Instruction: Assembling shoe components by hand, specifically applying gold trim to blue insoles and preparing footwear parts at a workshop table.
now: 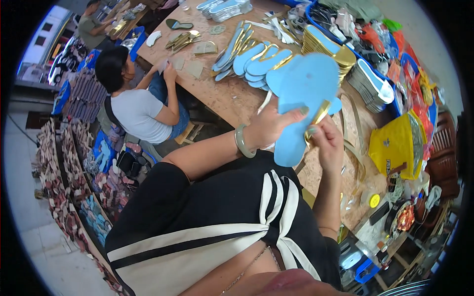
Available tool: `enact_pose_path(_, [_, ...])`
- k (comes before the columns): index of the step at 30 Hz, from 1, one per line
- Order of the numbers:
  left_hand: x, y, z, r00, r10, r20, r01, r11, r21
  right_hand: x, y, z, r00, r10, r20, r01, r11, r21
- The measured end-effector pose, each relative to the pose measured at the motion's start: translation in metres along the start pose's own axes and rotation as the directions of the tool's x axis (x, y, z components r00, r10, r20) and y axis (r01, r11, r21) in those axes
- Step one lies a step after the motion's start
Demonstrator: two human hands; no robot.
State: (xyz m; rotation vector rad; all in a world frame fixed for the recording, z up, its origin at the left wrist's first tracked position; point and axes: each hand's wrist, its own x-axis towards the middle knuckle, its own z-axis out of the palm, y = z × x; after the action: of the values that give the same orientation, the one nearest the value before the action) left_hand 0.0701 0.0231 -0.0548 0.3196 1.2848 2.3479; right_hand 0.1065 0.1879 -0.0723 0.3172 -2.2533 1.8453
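Observation:
A light-blue shoe insole (pixel 308 81) is held up in front of me, tilted, its wide end away from me. My left hand (pixel 271 123), with a pale green bangle at the wrist, grips its middle, thumb on top. My right hand (pixel 328 145) pinches a shiny gold strip (pixel 322 111) at the insole's right edge. Whether the strip is fixed to the insole I cannot tell. Just beyond lie overlapping blue insoles with gold strips (pixel 254 61) on the wooden table (pixel 217 101).
Gold-edged insoles (pixel 326 42) and another insole stack (pixel 368 86) stand at the far right. Nearer lie a yellow bag (pixel 397 145) and a dark phone (pixel 379 212). A person in a white shirt (pixel 140 108) sits at the table's left side. Blue bins with shoe parts (pixel 335 24) line the back.

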Motion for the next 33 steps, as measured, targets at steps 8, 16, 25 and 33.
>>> enact_pose_path(8, [0.001,0.032,-0.039,0.953,-0.232,0.197,0.226,0.973,0.052,0.019,-0.006,0.008,0.959,0.243,0.144,-0.263,0.954,0.143])
enact_pose_path(16, [-0.015,0.045,-0.053,0.926,-0.288,0.246,0.274,0.957,0.091,0.039,0.005,0.025,0.990,0.091,0.106,-0.093,0.996,0.013])
enact_pose_path(25, [0.010,0.026,-0.058,0.988,0.002,0.152,0.034,0.972,-0.234,0.016,-0.015,0.050,0.963,0.270,0.000,-0.264,0.941,0.210])
enact_pose_path(33, [0.028,0.044,-0.027,0.950,0.210,0.229,-0.109,0.915,-0.387,0.026,-0.035,0.032,0.935,0.107,-0.338,-0.083,0.993,0.087])
